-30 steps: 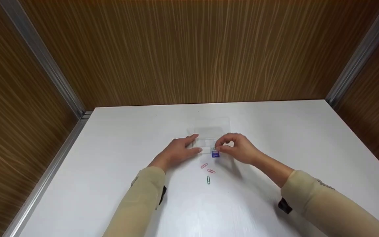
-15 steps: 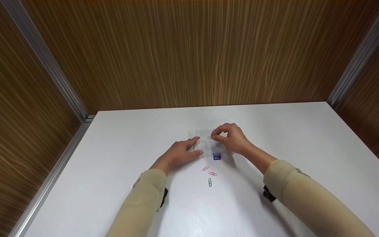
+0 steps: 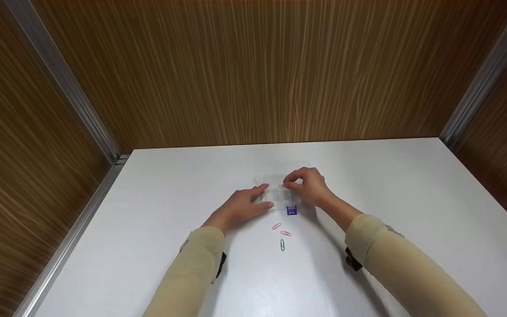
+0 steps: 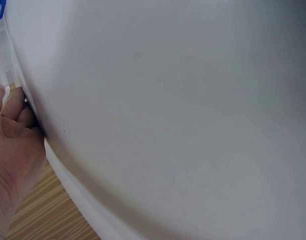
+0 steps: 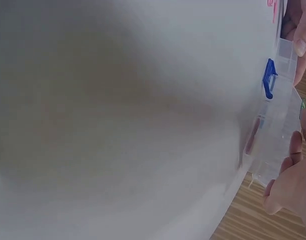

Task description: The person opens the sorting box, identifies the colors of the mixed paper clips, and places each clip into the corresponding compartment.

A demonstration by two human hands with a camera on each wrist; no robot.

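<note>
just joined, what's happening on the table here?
A person is working at a small clear plastic box with a blue latch on a white table. The left hand rests against the box's left side, fingers fairly straight. The right hand is over the box and pinches a small paper clip at its fingertips. Three more paper clips lie loose just in front of the box: two pink paper clips and a green paper clip.

It looks like a plain test booth or office corner, not a home: a bare white table [image 3: 156,229] stands between brown wood-grain wall panels [image 3: 253,70] joined by metal corner strips [image 3: 64,83], and small stationery lies just below the fingers.
</note>
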